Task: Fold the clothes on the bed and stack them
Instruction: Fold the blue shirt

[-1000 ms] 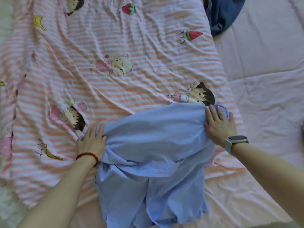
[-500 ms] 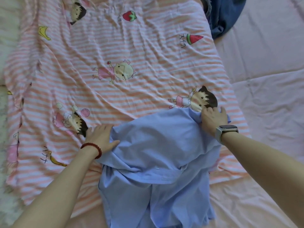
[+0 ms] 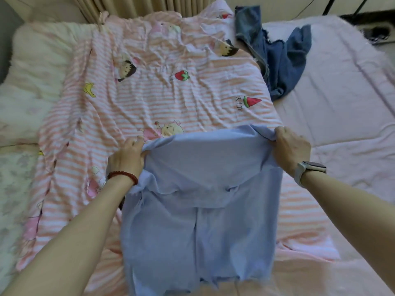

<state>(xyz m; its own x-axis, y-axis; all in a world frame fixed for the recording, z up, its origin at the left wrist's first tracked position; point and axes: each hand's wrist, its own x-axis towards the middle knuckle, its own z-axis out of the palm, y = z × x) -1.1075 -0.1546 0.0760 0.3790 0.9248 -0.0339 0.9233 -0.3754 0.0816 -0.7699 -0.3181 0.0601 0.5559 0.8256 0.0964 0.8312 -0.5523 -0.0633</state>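
A light blue shirt (image 3: 198,221) lies partly folded on the pink striped cartoon blanket (image 3: 171,99), its upper part doubled over the lower. My left hand (image 3: 128,155), with a red bead bracelet, grips the fold's left corner. My right hand (image 3: 291,149), with a watch on the wrist, grips the right corner. Between both hands the folded edge is stretched taut and lifted a little off the blanket. A crumpled blue denim garment (image 3: 277,56) lies unfolded at the far right of the blanket.
A pale pink sheet (image 3: 342,107) covers the bed to the right. A cream quilt (image 3: 32,67) lies along the left side. Beige curtains (image 3: 132,5) hang behind the bed's far edge.
Both hands went from lying flat on the shirt to gripping its fold corners and pulled it taut and upward. The view tilted up, showing the bed's far end.
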